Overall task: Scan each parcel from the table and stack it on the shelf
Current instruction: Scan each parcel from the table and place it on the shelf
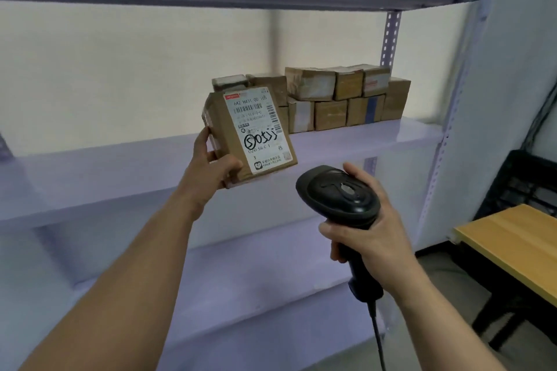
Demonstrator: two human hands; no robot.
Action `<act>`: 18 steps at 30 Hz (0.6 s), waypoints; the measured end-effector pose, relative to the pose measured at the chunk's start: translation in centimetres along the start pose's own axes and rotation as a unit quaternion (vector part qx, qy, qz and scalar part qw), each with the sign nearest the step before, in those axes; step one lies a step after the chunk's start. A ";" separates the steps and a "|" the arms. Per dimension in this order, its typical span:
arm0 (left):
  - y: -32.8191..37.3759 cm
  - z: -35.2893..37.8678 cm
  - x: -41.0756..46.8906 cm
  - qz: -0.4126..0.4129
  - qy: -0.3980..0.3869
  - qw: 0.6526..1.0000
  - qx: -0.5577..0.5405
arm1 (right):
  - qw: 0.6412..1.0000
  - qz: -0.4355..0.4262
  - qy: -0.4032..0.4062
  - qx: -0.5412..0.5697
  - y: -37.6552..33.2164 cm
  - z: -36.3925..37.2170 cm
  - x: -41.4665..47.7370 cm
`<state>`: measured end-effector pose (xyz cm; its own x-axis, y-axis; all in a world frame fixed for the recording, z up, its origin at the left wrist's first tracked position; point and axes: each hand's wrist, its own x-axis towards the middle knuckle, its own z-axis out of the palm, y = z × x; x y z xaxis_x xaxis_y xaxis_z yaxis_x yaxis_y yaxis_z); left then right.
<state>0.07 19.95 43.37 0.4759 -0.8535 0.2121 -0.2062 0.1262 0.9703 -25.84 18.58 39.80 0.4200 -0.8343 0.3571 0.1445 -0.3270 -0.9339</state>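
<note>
Scan step, I'd judge. Left hand [212,164] grips the small brown cardboard parcel [238,141] by its lower-left corner, white label facing up, held in front of the lilac metal shelf [376,141]. Right hand [369,232] is wrapped round the black corded handheld scanner [339,192], w/ its head just below the label. Trigger finger's hidden, can't tell if pressed. Next: stack it beside the brown parcel stack [334,99].

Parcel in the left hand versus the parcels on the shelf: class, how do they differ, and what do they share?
The held parcel is tilted in the air, gripped by the left hand; the stacked parcels sit level on the shelf, two layers high. The held parcel faces its white label to the camera; the stacked parcels show mostly brown taped sides. Both are brown cardboard.
</note>
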 end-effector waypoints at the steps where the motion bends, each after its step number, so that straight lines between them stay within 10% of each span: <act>1: 0.0 -1.1 0.6 -0.001 0.006 1.000 0.002 | 1.000 -0.005 -0.004 -0.004 0.1 1.0 0.7; 18: -3.9 -14.4 12.4 -0.058 0.100 0.983 0.143 | 1.000 0.022 0.004 -0.002 4.4 11.7 7.7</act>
<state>19.08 16.21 43.90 0.6629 -0.7337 0.1490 -0.3594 -0.1374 0.9230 -11.52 15.90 38.22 0.4194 -0.8512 0.3155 0.1222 -0.2915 -0.9487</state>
